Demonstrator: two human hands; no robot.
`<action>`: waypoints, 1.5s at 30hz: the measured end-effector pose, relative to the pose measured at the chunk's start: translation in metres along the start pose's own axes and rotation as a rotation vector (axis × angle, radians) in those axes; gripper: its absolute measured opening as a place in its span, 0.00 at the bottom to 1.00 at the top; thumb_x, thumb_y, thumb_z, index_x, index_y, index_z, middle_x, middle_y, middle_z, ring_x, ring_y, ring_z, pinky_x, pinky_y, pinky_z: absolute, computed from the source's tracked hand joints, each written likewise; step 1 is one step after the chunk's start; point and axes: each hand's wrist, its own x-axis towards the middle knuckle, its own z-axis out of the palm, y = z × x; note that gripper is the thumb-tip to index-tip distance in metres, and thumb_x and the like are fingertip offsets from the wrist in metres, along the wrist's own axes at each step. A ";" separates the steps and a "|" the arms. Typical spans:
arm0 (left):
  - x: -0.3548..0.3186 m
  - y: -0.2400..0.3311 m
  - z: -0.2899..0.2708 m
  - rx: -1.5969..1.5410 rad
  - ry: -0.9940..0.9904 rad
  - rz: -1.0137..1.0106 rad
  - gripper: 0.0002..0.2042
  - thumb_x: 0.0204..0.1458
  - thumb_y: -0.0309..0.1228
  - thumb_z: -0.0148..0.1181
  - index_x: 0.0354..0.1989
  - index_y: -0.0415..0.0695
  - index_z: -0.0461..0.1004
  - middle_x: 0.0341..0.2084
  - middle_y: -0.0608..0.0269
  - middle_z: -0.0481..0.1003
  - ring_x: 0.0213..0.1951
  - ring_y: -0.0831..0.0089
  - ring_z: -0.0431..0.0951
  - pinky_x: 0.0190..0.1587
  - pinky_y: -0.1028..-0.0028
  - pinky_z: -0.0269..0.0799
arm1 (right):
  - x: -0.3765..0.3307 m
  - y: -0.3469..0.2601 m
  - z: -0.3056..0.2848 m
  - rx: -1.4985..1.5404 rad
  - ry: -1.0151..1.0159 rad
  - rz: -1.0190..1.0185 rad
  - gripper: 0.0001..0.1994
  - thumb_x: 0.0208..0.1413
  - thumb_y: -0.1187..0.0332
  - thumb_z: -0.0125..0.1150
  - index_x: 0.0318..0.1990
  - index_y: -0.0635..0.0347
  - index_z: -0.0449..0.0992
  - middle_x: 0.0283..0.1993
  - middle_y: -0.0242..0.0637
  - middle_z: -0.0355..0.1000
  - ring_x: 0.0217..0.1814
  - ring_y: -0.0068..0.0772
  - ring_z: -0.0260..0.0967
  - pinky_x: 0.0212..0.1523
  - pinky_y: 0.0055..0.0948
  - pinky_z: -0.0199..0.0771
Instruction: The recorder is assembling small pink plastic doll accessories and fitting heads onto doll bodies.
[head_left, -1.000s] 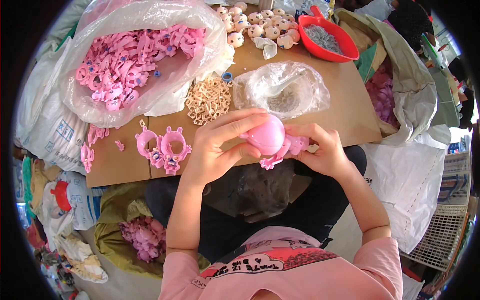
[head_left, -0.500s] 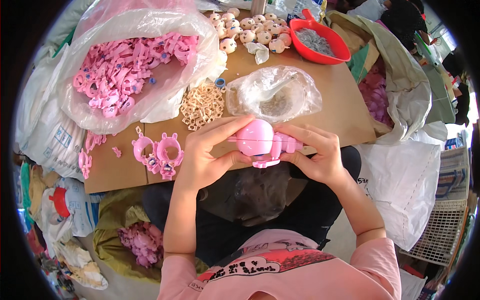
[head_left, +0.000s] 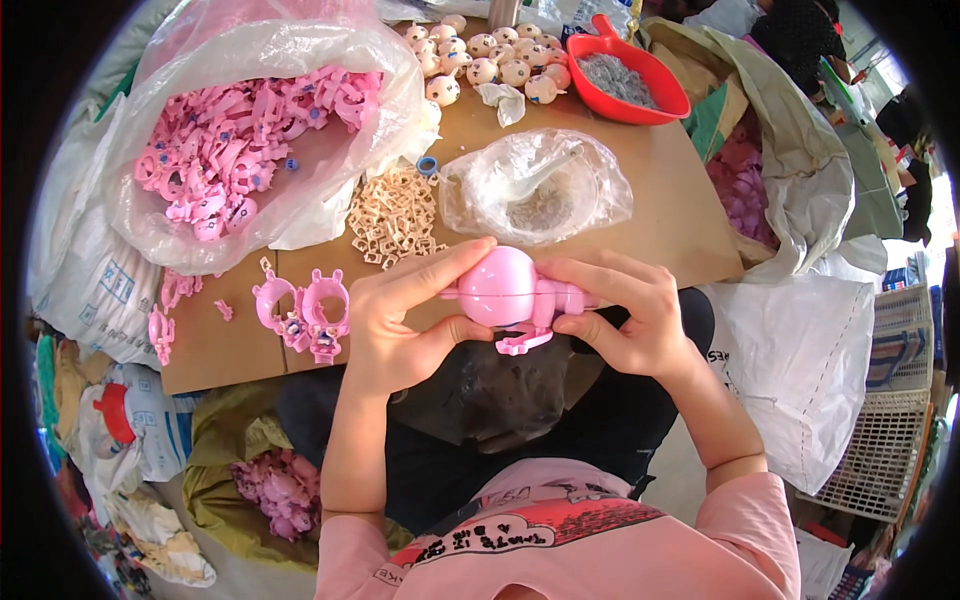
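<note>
Between my two hands is a pink plastic toy figure (head_left: 500, 287) with a round, glossy head and a smaller jointed body. My left hand (head_left: 405, 315) closes on the head side, index finger above and thumb below. My right hand (head_left: 630, 310) pinches the body end with thumb and fingers. A small pink arm-like part hangs under the figure, near my right thumb. To the left on the table lie two pink ring-shaped pieces (head_left: 325, 305) with little figures attached. Behind my hands sits a clear plastic bag in a bowl (head_left: 540, 190) holding small parts.
A large plastic bag of pink parts (head_left: 230, 150) stands at the left. Beige clips (head_left: 393, 215) lie in a heap beside it. Pale round heads (head_left: 515, 72) and a red scoop of grey bits (head_left: 625, 85) are at the back. Sacks (head_left: 790, 370) flank the brown table (head_left: 680, 200).
The view has shifted slightly, so the table items appear a little further left. Both hands still hold the figure, which has turned a little, and the hanging part sits slightly lower.
</note>
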 end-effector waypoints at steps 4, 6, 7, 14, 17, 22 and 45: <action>-0.002 0.005 0.004 0.088 0.028 0.110 0.31 0.29 0.23 0.74 0.50 0.40 0.77 0.39 0.55 0.80 0.37 0.69 0.81 0.42 0.73 0.75 | 0.000 -0.013 -0.004 -0.004 -0.002 0.052 0.21 0.42 0.74 0.70 0.47 0.63 0.77 0.43 0.43 0.77 0.37 0.39 0.77 0.37 0.30 0.77; -0.004 0.008 0.005 0.164 0.073 0.160 0.31 0.28 0.27 0.75 0.49 0.39 0.77 0.36 0.55 0.81 0.32 0.69 0.80 0.39 0.73 0.75 | -0.001 -0.014 -0.005 0.003 -0.002 0.031 0.20 0.42 0.75 0.70 0.46 0.64 0.77 0.43 0.44 0.76 0.39 0.38 0.77 0.39 0.30 0.76; -0.003 0.009 0.004 0.164 0.076 0.160 0.31 0.28 0.27 0.75 0.49 0.39 0.77 0.36 0.55 0.81 0.32 0.69 0.80 0.39 0.73 0.75 | 0.000 -0.013 -0.004 0.003 -0.005 0.029 0.20 0.42 0.75 0.70 0.46 0.64 0.77 0.43 0.44 0.76 0.39 0.38 0.77 0.39 0.30 0.76; -0.001 0.010 -0.002 0.258 0.053 0.177 0.32 0.27 0.27 0.75 0.49 0.40 0.77 0.36 0.55 0.81 0.31 0.67 0.81 0.37 0.73 0.74 | 0.022 -0.005 -0.016 0.241 -0.177 0.098 0.31 0.43 0.65 0.73 0.56 0.63 0.71 0.63 0.47 0.65 0.64 0.42 0.64 0.56 0.36 0.68; -0.001 0.011 -0.002 0.307 0.043 0.219 0.31 0.27 0.27 0.74 0.49 0.41 0.77 0.38 0.55 0.81 0.30 0.69 0.82 0.37 0.74 0.74 | 0.031 -0.017 -0.009 0.175 -0.213 0.136 0.32 0.39 0.61 0.76 0.55 0.61 0.72 0.60 0.52 0.66 0.64 0.50 0.64 0.60 0.40 0.65; -0.004 0.009 -0.001 0.356 0.054 0.257 0.30 0.27 0.28 0.74 0.48 0.42 0.78 0.40 0.56 0.80 0.28 0.72 0.81 0.37 0.74 0.74 | 0.033 -0.020 0.005 0.180 -0.233 0.231 0.30 0.39 0.68 0.74 0.54 0.62 0.73 0.50 0.48 0.74 0.50 0.48 0.74 0.48 0.37 0.75; -0.005 0.000 -0.011 -0.917 -0.069 -0.463 0.27 0.54 0.22 0.59 0.63 0.38 0.61 0.56 0.54 0.69 0.54 0.68 0.73 0.53 0.69 0.74 | -0.002 0.014 0.053 1.233 0.134 0.484 0.33 0.56 0.60 0.63 0.66 0.61 0.59 0.68 0.38 0.58 0.69 0.33 0.56 0.67 0.36 0.54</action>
